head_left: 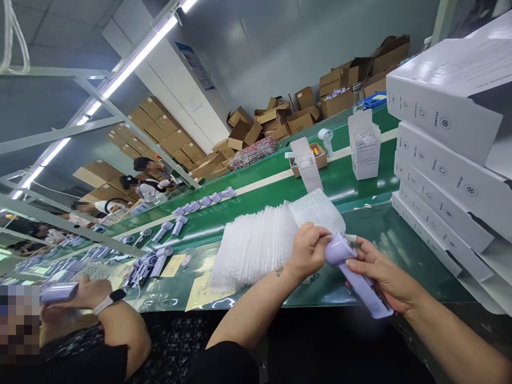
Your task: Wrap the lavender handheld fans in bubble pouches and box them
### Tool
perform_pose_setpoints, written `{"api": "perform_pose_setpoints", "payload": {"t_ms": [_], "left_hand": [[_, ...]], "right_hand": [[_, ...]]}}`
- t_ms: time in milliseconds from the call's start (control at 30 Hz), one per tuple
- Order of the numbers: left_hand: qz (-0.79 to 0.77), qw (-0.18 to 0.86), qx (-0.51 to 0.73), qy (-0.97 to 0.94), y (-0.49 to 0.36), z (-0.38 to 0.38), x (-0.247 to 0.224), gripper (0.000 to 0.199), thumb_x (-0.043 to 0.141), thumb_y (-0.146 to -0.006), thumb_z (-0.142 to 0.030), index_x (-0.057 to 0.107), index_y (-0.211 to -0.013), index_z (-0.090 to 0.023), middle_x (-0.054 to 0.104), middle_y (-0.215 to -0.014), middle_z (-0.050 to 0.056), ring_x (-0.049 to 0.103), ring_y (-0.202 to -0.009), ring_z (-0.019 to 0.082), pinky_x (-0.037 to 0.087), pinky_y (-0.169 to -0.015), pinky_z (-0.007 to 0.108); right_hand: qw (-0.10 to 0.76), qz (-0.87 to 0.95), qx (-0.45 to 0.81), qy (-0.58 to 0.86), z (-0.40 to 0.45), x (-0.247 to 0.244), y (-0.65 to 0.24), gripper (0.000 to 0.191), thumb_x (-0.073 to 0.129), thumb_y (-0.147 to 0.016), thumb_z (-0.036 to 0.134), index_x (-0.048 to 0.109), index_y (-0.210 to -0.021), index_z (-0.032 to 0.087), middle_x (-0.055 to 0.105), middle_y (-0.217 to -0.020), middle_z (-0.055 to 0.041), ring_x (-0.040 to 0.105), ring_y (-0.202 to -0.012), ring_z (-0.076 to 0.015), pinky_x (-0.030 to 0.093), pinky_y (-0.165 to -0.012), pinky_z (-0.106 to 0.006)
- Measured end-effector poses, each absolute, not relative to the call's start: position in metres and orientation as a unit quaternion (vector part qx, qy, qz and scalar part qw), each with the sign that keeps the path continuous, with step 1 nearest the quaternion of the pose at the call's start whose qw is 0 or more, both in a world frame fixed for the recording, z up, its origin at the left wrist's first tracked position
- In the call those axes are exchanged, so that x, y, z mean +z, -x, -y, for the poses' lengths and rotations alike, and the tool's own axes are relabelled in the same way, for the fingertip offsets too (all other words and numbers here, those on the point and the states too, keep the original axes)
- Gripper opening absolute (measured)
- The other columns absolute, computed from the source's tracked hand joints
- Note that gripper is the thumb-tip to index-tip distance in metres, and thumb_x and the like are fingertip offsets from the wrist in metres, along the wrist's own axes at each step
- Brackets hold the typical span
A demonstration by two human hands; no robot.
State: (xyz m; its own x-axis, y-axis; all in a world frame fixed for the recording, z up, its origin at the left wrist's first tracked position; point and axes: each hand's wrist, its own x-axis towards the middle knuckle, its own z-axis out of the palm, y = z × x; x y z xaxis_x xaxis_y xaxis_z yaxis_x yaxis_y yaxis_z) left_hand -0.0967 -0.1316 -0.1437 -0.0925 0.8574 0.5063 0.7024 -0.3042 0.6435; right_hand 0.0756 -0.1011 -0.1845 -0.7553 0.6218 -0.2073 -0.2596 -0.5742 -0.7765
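A lavender handheld fan [362,285] is tilted in front of me, its round head up and its handle slanting down to the right. My right hand [382,272] grips the handle near the head, with a small pale piece sticking out by the fingertips. At the other side of the head, my left hand [310,249] is closed, thumb and fingers pinching its edge. Just behind the left hand lies a loose bubble-wrap bag [320,208]. It rests against a row of upright bubble-wrap bags [252,248] on the green bench [364,224].
White printed boxes [436,165] are piled high at the right. An open white box [366,146] and a small carton [318,162] stand on the green conveyor [256,205]. Several lavender fans [148,264] lie to the left, beside a co-worker's hand [90,293] holding another.
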Motion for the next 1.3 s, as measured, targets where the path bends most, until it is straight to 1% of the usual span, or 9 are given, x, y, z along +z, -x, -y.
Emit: {"api": "perform_pose_setpoints", "payload": {"t_ms": [100, 200, 300, 533, 700, 833, 900, 1133, 1300], "left_hand": [[-0.61, 0.115, 0.478, -0.622, 0.098, 0.125, -0.148, 0.013, 0.053, -0.081, -0.023, 0.062, -0.073, -0.016, 0.056, -0.068, 0.001, 0.052, -0.068, 0.013, 0.041, -0.066, 0.026], [-0.64, 0.183, 0.492, -0.561, 0.098, 0.114, -0.154, 0.012, 0.054, -0.08, -0.022, 0.059, -0.071, -0.016, 0.055, -0.066, 0.0, 0.051, -0.066, 0.012, 0.041, -0.063, 0.025], [-0.631, 0.223, 0.469, -0.577, 0.095, 0.115, -0.153, 0.011, 0.054, -0.08, -0.021, 0.058, -0.071, -0.016, 0.054, -0.066, -0.001, 0.049, -0.064, 0.011, 0.041, -0.062, 0.024], [-0.547, 0.068, 0.463, -0.694, 0.086, 0.139, -0.137, 0.012, 0.051, -0.083, -0.019, 0.059, -0.075, -0.017, 0.054, -0.071, 0.002, 0.049, -0.071, 0.013, 0.04, -0.068, 0.027], [-0.594, 0.29, 0.525, -0.536, 0.095, 0.126, -0.152, 0.016, 0.052, -0.084, -0.028, 0.055, -0.075, -0.015, 0.05, -0.065, -0.001, 0.046, -0.061, 0.009, 0.038, -0.06, 0.023], [-0.565, 0.43, 0.389, -0.587, 0.105, 0.119, -0.152, 0.02, 0.058, -0.08, -0.032, 0.061, -0.086, -0.014, 0.06, -0.077, 0.002, 0.053, -0.071, 0.012, 0.042, -0.068, 0.024], [-0.577, 0.378, 0.347, -0.635, 0.105, 0.12, -0.148, 0.017, 0.057, -0.08, -0.03, 0.063, -0.084, -0.015, 0.062, -0.078, 0.003, 0.055, -0.074, 0.014, 0.043, -0.07, 0.026], [-0.479, -0.07, 0.288, -0.827, 0.088, 0.142, -0.141, 0.018, 0.044, -0.087, -0.022, 0.06, -0.079, -0.017, 0.05, -0.066, 0.005, 0.046, -0.069, 0.018, 0.036, -0.067, 0.034], [-0.38, -0.151, 0.167, -0.897, 0.091, 0.156, -0.145, 0.015, 0.046, -0.088, -0.019, 0.06, -0.086, -0.016, 0.044, -0.064, 0.003, 0.042, -0.066, 0.017, 0.031, -0.064, 0.034]], "right_hand": [[0.293, 0.445, 0.808, 0.25, 0.103, -0.18, -0.073, 0.062, 0.069, -0.077, 0.035, 0.039, -0.131, 0.035, 0.052, -0.127, -0.0041, 0.058, -0.098, -0.0199, 0.054, -0.077, -0.032], [0.297, 0.48, 0.781, 0.268, 0.101, -0.183, -0.073, 0.066, 0.068, -0.077, 0.037, 0.036, -0.135, 0.032, 0.048, -0.135, -0.0048, 0.047, -0.12, -0.0243, 0.045, -0.096, -0.036], [0.266, 0.485, 0.789, 0.267, 0.099, -0.185, -0.077, 0.069, 0.067, -0.078, 0.037, 0.033, -0.137, 0.031, 0.049, -0.134, -0.0051, 0.046, -0.123, -0.0254, 0.039, -0.102, -0.041], [0.274, 0.491, 0.794, 0.233, 0.101, -0.182, -0.082, 0.057, 0.068, -0.078, 0.034, 0.04, -0.128, 0.028, 0.053, -0.13, -0.0063, 0.052, -0.116, -0.0248, 0.041, -0.1, -0.042], [0.287, 0.535, 0.758, 0.237, 0.103, -0.189, -0.084, 0.062, 0.067, -0.079, 0.033, 0.035, -0.131, 0.029, 0.047, -0.137, -0.0066, 0.044, -0.126, -0.0246, 0.035, -0.106, -0.042], [0.236, 0.566, 0.752, 0.243, 0.101, -0.197, -0.092, 0.072, 0.067, -0.078, 0.033, 0.026, -0.138, 0.027, 0.046, -0.138, -0.0096, 0.042, -0.128, -0.0262, 0.034, -0.107, -0.044], [0.221, 0.572, 0.749, 0.25, 0.1, -0.197, -0.094, 0.075, 0.068, -0.077, 0.033, 0.026, -0.138, 0.027, 0.048, -0.136, -0.0103, 0.043, -0.126, -0.0273, 0.035, -0.106, -0.045], [0.264, 0.568, 0.748, 0.218, 0.098, -0.193, -0.09, 0.056, 0.07, -0.075, 0.034, 0.048, -0.125, 0.026, 0.058, -0.122, -0.0056, 0.058, -0.104, -0.0237, 0.043, -0.094, -0.038], [0.334, 0.517, 0.752, 0.236, 0.098, -0.202, -0.09, 0.051, 0.071, -0.075, 0.033, 0.05, -0.121, 0.026, 0.06, -0.116, -0.0054, 0.057, -0.1, -0.0228, 0.044, -0.09, -0.038]]}}
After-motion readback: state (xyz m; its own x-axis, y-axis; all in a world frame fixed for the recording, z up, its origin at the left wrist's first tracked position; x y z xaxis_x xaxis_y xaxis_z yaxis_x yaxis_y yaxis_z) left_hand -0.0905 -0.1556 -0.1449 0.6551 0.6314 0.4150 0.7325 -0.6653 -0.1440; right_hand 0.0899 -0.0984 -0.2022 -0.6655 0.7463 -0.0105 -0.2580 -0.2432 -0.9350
